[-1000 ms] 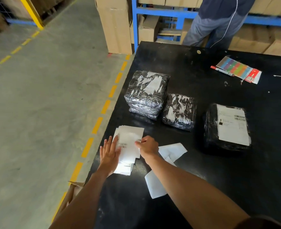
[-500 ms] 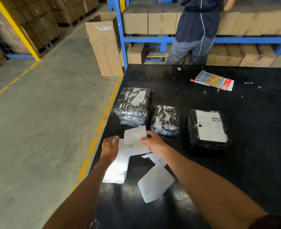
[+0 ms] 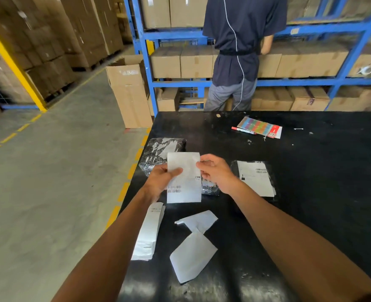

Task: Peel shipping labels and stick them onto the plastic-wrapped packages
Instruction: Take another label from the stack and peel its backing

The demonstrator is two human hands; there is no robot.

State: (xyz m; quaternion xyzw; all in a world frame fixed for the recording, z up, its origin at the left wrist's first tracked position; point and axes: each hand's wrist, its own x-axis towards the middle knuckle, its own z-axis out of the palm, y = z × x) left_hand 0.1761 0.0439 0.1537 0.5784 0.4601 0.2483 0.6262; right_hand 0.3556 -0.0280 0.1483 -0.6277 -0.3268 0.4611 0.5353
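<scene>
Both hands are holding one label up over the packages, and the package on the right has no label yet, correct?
Not quite. In the head view, both hands, left and right, hold the label, but the right package already has one.

Bright, even overhead warehouse light; no hard shadows. Black table (image 3: 311,192) throws soft glare patches along its near edge; plastic-wrapped packages (image 3: 158,151) glint with white specular streaks. Motion blur smears the stacked cartons (image 3: 49,46) at upper left and softens the blue racking (image 3: 354,51) at right; centre is sharper, barcode print on the held label (image 3: 186,184) not readable. Wide-angle bending: yellow post (image 3: 16,68) and rack uprights lean outward at the edges.
</scene>
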